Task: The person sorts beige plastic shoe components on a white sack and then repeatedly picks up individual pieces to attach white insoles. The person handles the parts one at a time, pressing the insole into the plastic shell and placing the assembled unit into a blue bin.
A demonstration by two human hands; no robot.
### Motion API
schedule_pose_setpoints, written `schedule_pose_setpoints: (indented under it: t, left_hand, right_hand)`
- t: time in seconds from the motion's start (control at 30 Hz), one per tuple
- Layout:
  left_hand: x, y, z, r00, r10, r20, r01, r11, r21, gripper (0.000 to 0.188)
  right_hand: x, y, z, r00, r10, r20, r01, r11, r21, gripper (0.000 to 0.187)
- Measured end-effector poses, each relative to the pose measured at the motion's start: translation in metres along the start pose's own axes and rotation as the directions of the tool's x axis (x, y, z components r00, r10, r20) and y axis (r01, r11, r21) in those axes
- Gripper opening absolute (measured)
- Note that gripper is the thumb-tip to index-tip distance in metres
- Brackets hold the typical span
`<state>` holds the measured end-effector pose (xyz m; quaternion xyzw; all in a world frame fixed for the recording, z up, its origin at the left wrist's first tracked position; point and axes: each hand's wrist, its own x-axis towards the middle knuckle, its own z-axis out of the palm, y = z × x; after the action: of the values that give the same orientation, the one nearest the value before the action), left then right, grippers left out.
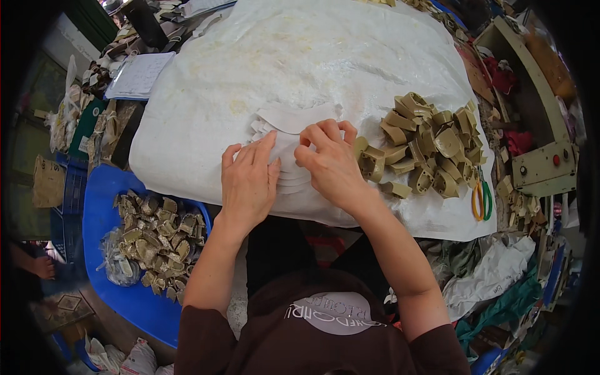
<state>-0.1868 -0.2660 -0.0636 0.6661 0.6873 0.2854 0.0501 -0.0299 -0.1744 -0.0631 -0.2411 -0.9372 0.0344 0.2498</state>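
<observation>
Thin white curved pieces (300, 117) lie overlapped, like a fanned stack, on the white-covered table in front of me. My left hand (249, 181) rests on their left side, its fingers stretched out and somewhat apart. Over their right side, my right hand (330, 159) has its fingers curled in and the thumb and forefinger drawn together. Whatever is between those fingertips is hidden. Just right of this hand spreads a heap of olive-tan hollow pieces (447, 142) that look like shoe heels, the closest almost touching it.
Scissors (482, 199) with orange and green handles lie at the table's right edge. Left of my knees, a blue basin (119, 306) holds glittery gold heel-like pieces (156, 234) and a clear plastic bag (119, 259). A clipboard (139, 75) lies far left; a metal machine (545, 169) stands right.
</observation>
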Motion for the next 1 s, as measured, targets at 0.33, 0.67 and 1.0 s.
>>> schedule_pose_setpoints:
  t: [0.33, 0.67, 1.0]
  left_hand:
    - [-0.008, 0.038, -0.01, 0.965, 0.261, -0.008, -0.261, 0.964, -0.056, 0.041]
    - [-0.039, 0.072, 0.039, 0.933, -0.093, 0.347, 0.345, -0.034, -0.938, 0.044]
    - [-0.042, 0.083, 0.057, 0.898, -0.138, 0.417, 0.38, -0.234, -0.895, 0.044]
  right_hand:
    - [-0.054, -0.01, -0.07, 0.934, 0.254, -0.251, -0.175, 0.939, 0.297, 0.016]
    - [-0.123, 0.024, -0.065, 0.882, 0.421, -0.212, -0.439, 0.897, -0.047, 0.026]
    - [-0.136, 0.007, -0.079, 0.911, 0.41, 0.05, -0.413, 0.906, 0.09, 0.031]
